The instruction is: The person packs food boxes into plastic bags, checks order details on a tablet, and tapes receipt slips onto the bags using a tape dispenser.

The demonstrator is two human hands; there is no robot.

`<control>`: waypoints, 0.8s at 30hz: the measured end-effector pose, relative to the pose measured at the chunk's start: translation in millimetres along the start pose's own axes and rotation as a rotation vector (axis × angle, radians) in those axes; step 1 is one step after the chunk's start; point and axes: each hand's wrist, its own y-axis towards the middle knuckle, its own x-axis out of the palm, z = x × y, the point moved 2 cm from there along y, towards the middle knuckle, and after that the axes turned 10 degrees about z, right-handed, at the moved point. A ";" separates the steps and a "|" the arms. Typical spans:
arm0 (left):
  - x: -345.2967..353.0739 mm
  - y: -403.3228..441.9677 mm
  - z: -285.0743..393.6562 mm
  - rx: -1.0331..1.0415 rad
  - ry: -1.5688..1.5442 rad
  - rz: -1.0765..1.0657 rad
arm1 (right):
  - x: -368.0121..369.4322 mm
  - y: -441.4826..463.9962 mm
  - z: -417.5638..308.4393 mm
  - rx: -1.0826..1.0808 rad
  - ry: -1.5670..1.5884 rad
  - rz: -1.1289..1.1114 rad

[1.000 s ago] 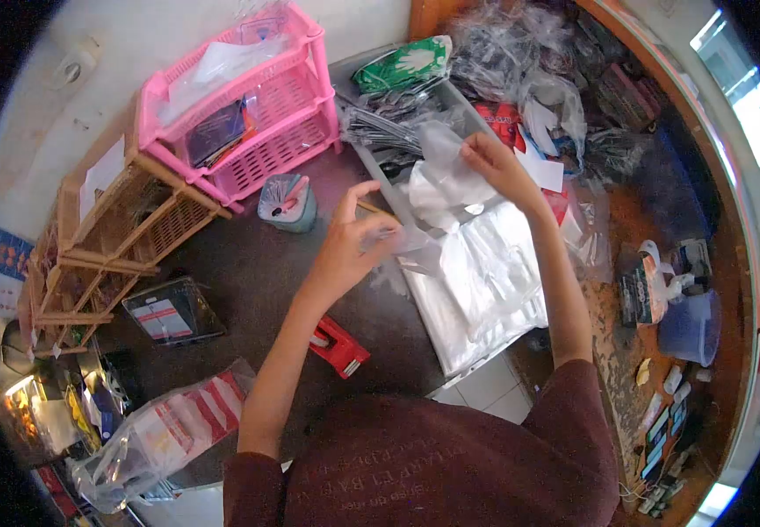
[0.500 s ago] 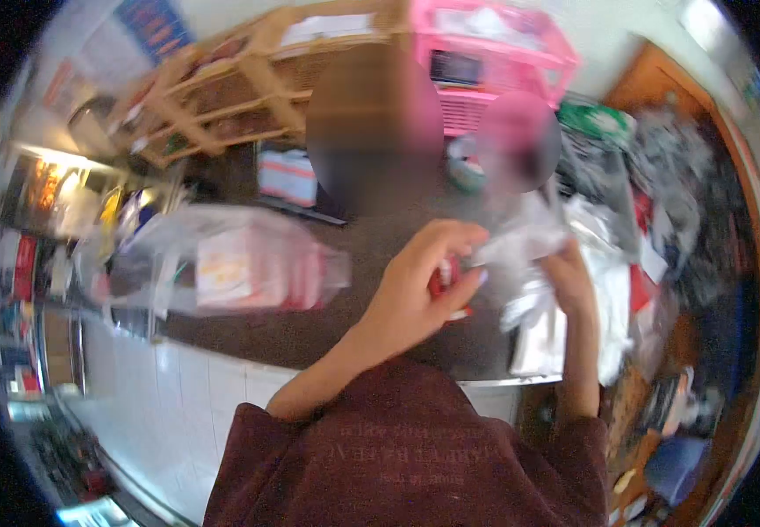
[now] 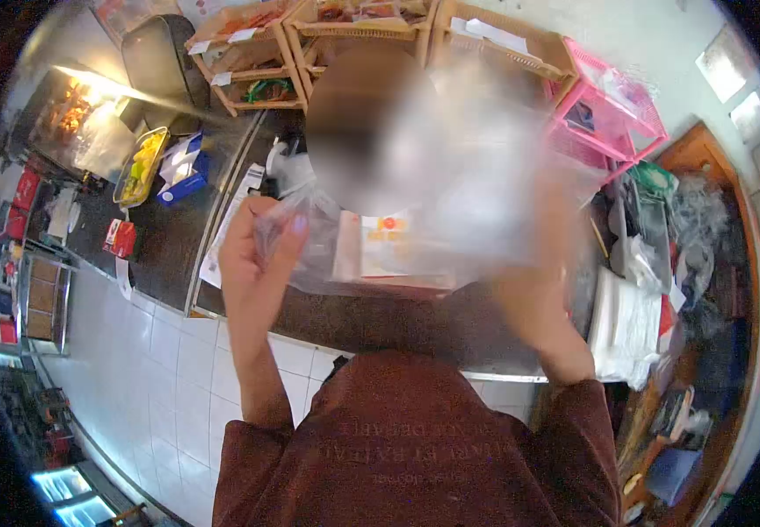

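Observation:
A clear plastic bag with a white and orange printed box in it is held over the dark counter in front of me. My left hand pinches the bag's left end between thumb and fingers. On the other side, my right hand grips whitish plastic film near the box's right end. Motion smears that hand, and film partly covers its fingers. I cannot tell whether the film belongs to the same bag.
Wooden racks and a pink basket line the back. A stack of white bags lies at right. At left are a blue box, a yellow-filled tray and a small red box. White floor tiles show below.
My view has turned left. My left hand, which had a small red object in it, now grips the clear bag. The bagged box has come between my hands, and the film at my right hand has spread.

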 end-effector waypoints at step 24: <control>-24.9 39.8 15.0 0.236 -0.529 -0.149 | -63.9 122.1 -12.8 0.121 -1.071 -1.107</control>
